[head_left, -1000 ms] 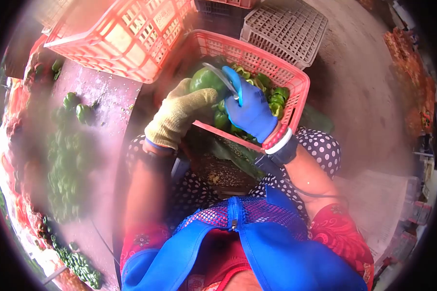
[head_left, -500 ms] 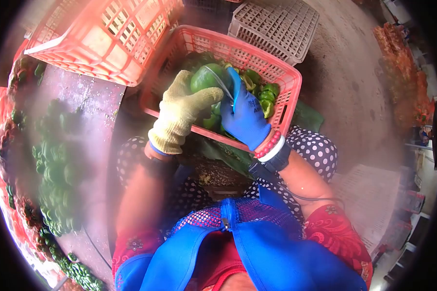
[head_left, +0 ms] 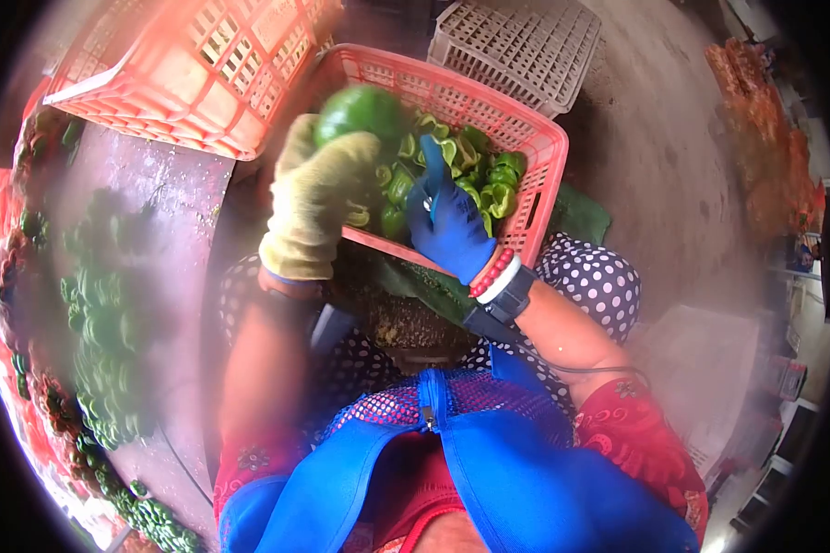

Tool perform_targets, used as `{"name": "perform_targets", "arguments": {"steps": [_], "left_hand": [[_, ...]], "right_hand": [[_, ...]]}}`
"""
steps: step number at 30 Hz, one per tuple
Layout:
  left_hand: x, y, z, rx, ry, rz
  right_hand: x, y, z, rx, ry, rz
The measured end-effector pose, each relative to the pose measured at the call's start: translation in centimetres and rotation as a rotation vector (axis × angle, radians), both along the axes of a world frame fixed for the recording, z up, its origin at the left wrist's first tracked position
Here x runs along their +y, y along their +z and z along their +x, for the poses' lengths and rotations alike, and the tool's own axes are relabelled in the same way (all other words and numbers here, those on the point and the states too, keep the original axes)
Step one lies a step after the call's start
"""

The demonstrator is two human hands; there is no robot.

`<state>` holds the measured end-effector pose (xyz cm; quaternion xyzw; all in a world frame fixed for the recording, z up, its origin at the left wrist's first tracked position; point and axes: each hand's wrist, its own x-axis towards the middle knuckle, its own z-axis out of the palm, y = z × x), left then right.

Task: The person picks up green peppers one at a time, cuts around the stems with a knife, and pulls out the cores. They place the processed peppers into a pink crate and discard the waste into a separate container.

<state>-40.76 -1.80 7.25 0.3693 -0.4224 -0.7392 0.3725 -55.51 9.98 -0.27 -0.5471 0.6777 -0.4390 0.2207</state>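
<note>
My left hand (head_left: pixel 318 203), in a cream knitted glove, is closed on a round green fruit or vegetable (head_left: pixel 361 118) over the left side of a red plastic basket (head_left: pixel 546 175). My right hand (head_left: pixel 456 221), in a blue glove, is wrapped round a tool with a blue part (head_left: pixel 436 164); its blade does not show clearly. That hand is over the basket's near side, apart from the round green piece. Hollow, cut green pieces (head_left: pixel 500 197) lie in the basket beyond and right of my right hand.
A larger red crate (head_left: pixel 184 88) stands at the upper left, and a grey crate (head_left: pixel 516 51) behind the basket. Blurred green peppers (head_left: pixel 111 332) lie in a heap on the left. Dotted fabric covers my knees (head_left: pixel 590 286).
My left hand has moved left and slightly closer to the camera with the round green piece. My right hand has come down and away from it, with the tool still held.
</note>
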Motion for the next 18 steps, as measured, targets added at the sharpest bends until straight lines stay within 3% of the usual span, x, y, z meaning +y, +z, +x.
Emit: {"name": "perform_targets", "arguments": {"steps": [2, 4, 6, 8, 11, 14, 18], "left_hand": [[-0.4, 2.4, -0.2, 0.219, 0.073, 0.004], [-0.7, 3.3, 1.2, 0.08, 0.022, -0.063], [-0.4, 2.9, 1.6, -0.11, -0.11, -0.07], [0.4, 1.4, 1.2, -0.223, -0.274, -0.093], [1.1, -0.1, 0.3, -0.336, -0.281, -0.289], [0.9, -0.2, 0.5, -0.21, -0.33, -0.332], [-0.3, 0.3, 1.5, -0.246, -0.579, -0.143]], "right_hand": [[0.5, -2.9, -1.2, 0.002, 0.027, 0.05], [0.0, -3.4, -1.7, -0.095, 0.029, -0.019], [-1.2, 1.3, -1.9, -0.491, 0.16, -0.026], [-2.1, 3.8, -2.7, -0.708, 0.272, -0.003], [-2.3, 5.5, -3.0, -0.841, 0.331, 0.03], [-2.3, 5.2, -3.1, -0.856, 0.326, 0.175], [-1.5, 5.6, -2.6, -0.964, 0.363, 0.121]]}}
